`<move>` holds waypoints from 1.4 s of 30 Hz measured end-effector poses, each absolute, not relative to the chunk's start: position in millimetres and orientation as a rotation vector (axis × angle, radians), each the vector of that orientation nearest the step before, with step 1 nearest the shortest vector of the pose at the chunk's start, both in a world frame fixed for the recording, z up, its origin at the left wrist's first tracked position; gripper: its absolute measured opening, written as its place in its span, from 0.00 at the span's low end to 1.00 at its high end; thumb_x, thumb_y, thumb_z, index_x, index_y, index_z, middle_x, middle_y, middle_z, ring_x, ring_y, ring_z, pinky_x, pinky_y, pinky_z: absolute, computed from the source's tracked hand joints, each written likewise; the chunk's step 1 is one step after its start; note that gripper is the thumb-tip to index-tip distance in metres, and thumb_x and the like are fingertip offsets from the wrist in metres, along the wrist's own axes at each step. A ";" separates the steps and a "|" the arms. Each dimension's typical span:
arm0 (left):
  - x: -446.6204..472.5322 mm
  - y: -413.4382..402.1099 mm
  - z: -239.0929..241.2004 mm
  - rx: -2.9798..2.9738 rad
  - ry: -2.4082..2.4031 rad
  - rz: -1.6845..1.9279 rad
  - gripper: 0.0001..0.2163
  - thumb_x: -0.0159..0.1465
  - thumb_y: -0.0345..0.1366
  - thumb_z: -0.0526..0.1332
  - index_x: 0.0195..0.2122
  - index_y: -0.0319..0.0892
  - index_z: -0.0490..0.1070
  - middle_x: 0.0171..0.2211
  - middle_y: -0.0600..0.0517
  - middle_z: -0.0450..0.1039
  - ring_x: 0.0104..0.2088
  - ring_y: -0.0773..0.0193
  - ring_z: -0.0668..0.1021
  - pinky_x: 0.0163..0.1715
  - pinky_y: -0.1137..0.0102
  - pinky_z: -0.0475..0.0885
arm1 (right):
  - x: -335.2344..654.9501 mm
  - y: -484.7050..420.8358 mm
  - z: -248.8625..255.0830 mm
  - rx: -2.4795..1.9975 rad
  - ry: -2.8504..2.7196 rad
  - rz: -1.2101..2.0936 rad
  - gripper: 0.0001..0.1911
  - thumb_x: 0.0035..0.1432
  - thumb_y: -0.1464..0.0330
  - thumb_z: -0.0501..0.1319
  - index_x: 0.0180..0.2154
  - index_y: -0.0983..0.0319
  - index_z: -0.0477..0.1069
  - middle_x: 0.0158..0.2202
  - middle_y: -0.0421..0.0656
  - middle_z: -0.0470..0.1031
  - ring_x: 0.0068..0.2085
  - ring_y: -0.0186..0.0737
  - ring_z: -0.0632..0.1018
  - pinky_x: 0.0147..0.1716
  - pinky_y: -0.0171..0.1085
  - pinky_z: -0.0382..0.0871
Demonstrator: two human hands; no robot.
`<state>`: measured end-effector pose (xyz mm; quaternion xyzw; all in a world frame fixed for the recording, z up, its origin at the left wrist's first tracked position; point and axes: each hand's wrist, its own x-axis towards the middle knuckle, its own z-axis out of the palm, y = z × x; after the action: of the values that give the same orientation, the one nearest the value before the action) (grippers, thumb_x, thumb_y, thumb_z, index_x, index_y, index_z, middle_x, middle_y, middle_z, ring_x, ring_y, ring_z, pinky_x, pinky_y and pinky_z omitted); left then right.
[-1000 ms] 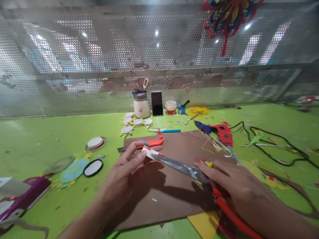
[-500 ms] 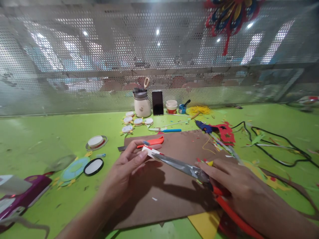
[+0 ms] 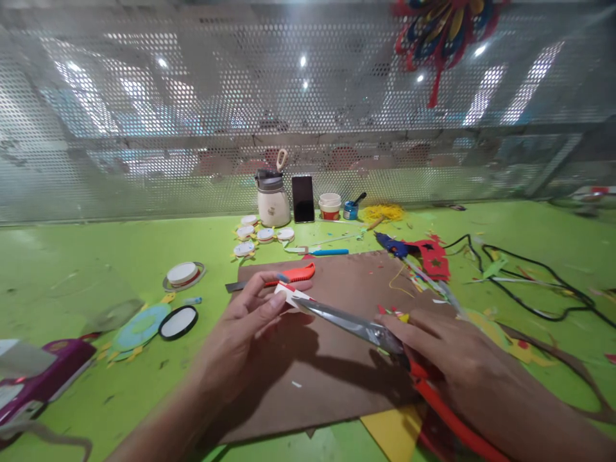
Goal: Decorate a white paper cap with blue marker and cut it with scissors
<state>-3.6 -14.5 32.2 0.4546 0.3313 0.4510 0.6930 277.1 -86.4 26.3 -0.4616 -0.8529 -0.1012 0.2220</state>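
Note:
My left hand [image 3: 243, 330] pinches a small white and red paper piece [image 3: 290, 294] over a brown board [image 3: 337, 359]. My right hand [image 3: 457, 359] grips a pair of large scissors [image 3: 356, 326] with red handles. The long silver blades reach left and meet the paper piece at their tips. An orange box cutter [image 3: 294, 274] lies on the board just behind my left fingers.
On the green table [image 3: 96, 256]: a tape roll [image 3: 183, 274], a black ring [image 3: 178, 323], a blue disc [image 3: 139, 327], a purple tool [image 3: 43, 378], white round pieces [image 3: 262, 236], a jar [image 3: 273, 200], a phone [image 3: 303, 199], paint cups [image 3: 330, 206], a blue glue gun [image 3: 392, 245], red cutouts, black cable [image 3: 529, 282]. Perforated metal wall behind.

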 end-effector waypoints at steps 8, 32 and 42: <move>-4.1 -16.0 33.9 1.012 0.736 1.008 0.08 0.68 0.38 0.66 0.47 0.47 0.72 0.44 0.50 0.82 0.43 0.56 0.84 0.44 0.65 0.78 | 271.1 -84.1 31.4 -1.228 -2.335 -0.333 0.24 0.54 0.80 0.50 0.47 0.67 0.79 0.34 0.53 0.83 0.29 0.47 0.84 0.24 0.40 0.79; -0.7 -17.2 42.3 1.156 0.920 1.097 0.12 0.64 0.39 0.68 0.47 0.49 0.73 0.40 0.50 0.77 0.36 0.59 0.81 0.36 0.68 0.79 | 269.0 -84.5 29.1 -1.290 -2.299 -0.324 0.25 0.45 0.81 0.52 0.42 0.63 0.79 0.34 0.51 0.84 0.28 0.45 0.84 0.23 0.38 0.78; 4.0 -25.2 42.0 1.094 0.999 1.072 0.12 0.64 0.42 0.68 0.48 0.52 0.73 0.42 0.51 0.78 0.38 0.58 0.80 0.31 0.70 0.77 | 273.1 -82.8 22.4 -1.419 -2.271 -0.192 0.25 0.51 0.78 0.54 0.48 0.64 0.79 0.38 0.52 0.84 0.31 0.48 0.84 0.25 0.42 0.79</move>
<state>4.0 -25.2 42.0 0.4738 0.4326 0.4643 0.6106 273.1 -82.8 22.4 -0.5148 -0.8240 -0.0696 0.2263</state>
